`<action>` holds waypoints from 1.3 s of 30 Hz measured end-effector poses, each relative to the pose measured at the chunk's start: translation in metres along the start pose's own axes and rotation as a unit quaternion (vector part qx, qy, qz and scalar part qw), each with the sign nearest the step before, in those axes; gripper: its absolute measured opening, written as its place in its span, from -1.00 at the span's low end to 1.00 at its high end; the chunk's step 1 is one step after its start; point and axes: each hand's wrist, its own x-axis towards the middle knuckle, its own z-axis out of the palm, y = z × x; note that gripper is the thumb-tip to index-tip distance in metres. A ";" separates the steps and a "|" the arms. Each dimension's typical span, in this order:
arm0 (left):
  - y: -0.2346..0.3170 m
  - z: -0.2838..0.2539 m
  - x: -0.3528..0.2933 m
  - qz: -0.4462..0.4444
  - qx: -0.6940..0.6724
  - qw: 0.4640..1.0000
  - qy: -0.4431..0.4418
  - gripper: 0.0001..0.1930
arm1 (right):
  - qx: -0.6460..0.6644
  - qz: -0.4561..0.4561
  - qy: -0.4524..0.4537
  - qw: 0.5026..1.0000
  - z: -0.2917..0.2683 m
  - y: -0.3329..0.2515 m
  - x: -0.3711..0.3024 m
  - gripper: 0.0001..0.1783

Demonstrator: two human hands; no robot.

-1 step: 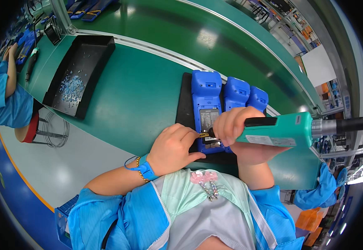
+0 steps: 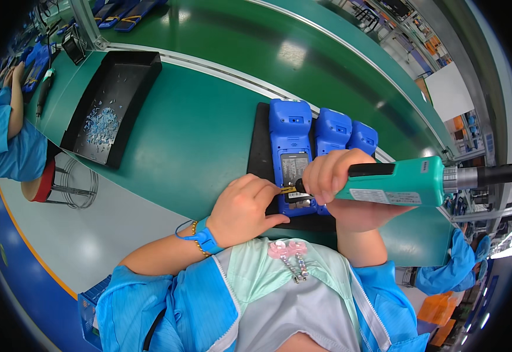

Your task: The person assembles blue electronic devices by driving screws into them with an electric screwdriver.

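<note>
My right hand (image 2: 350,188) is wrapped round a green and black electric screwdriver (image 2: 397,185), held nearly level. Its thin, yellowish bit points left over the lower part of a blue handheld device (image 2: 291,144). That device lies with its back up, its labelled battery bay showing. My left hand (image 2: 244,205) is closed at the device's lower left edge, with thumb and bent fingers against it and a fingertip close by the bit. Whether the bit sits on a screw is too small to tell. A second blue device (image 2: 333,126) and a third one (image 2: 364,138) lie alongside, partly behind my right hand.
A black mat (image 2: 260,132) lies under the devices. On the green bench (image 2: 197,129), a black tray (image 2: 128,126) holds many small bluish pieces. Another person's arm (image 2: 14,108), a second screwdriver (image 2: 46,91) and a red-edged stool (image 2: 43,180) are at left. A metal rail borders the bench's far side.
The screwdriver and my right hand have shifted very slightly to the right. My left hand and the devices look unmoved.
</note>
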 end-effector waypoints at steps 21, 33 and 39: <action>0.035 0.013 0.030 0.039 0.092 0.991 -0.091 -0.38 | -0.066 0.025 0.086 0.994 -0.046 -0.020 -0.035 0.06; 0.032 0.020 0.032 0.040 0.102 0.989 -0.095 -0.45 | -0.080 0.036 0.118 0.989 -0.039 -0.018 -0.035 0.07; 0.030 0.020 0.031 0.039 0.105 0.989 -0.094 -0.47 | -0.087 0.037 0.113 0.989 -0.039 -0.016 -0.034 0.06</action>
